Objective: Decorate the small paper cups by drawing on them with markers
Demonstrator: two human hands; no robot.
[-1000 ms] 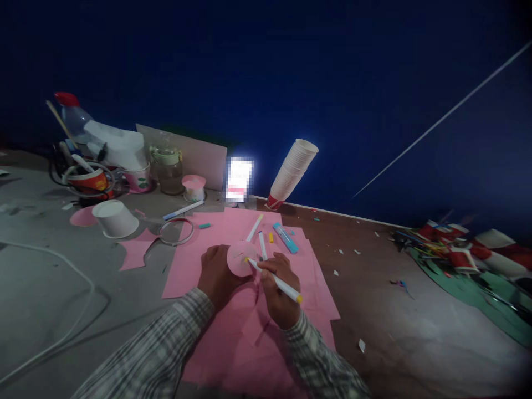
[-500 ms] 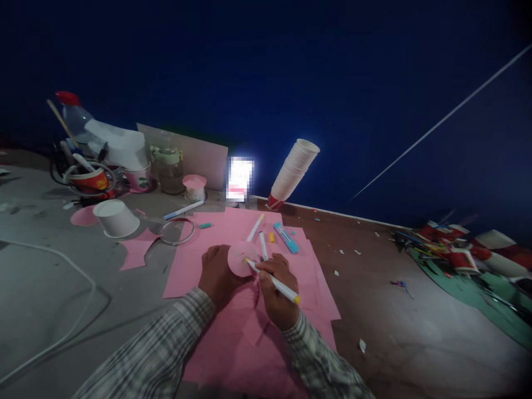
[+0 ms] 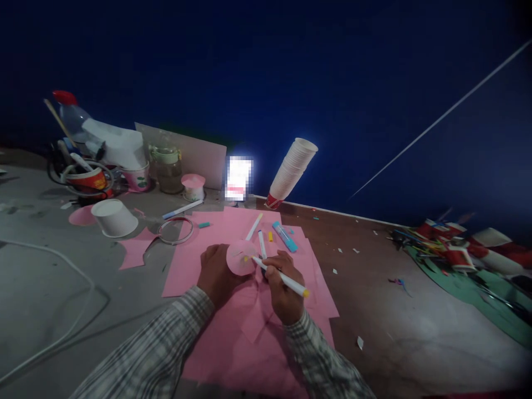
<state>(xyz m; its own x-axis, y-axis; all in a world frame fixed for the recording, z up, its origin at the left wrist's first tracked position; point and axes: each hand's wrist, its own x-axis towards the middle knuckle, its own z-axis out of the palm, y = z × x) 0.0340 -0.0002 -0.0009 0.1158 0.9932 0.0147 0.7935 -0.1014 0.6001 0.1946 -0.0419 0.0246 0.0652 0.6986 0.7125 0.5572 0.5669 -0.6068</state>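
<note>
My left hand (image 3: 216,274) is closed around the side of a round pink paper disc (image 3: 236,266), which bears a dark line and a small yellow mark. Whether something sits under the disc is hidden by my fingers. In my right hand (image 3: 286,288) is a white marker (image 3: 292,284) with a yellow end, gripped like a pen, its tip at the disc's right edge. Beneath both hands lie pink paper sheets (image 3: 224,354). Just beyond them rest another white marker (image 3: 261,244), a yellow cap (image 3: 270,236) and a light-blue tube (image 3: 285,236).
A leaning stack of paper cups (image 3: 292,169) and a lit phone (image 3: 239,177) stand at the back. On the left are an upturned white cup (image 3: 114,218), a tape ring (image 3: 175,230), a jar (image 3: 166,169) and a cable (image 3: 62,255). Cups and tools crowd a green mat (image 3: 477,296).
The marker in my right hand has lifted back to the right, off the disc's middle. A yellow mark shows where its tip was. My left hand has barely moved.
</note>
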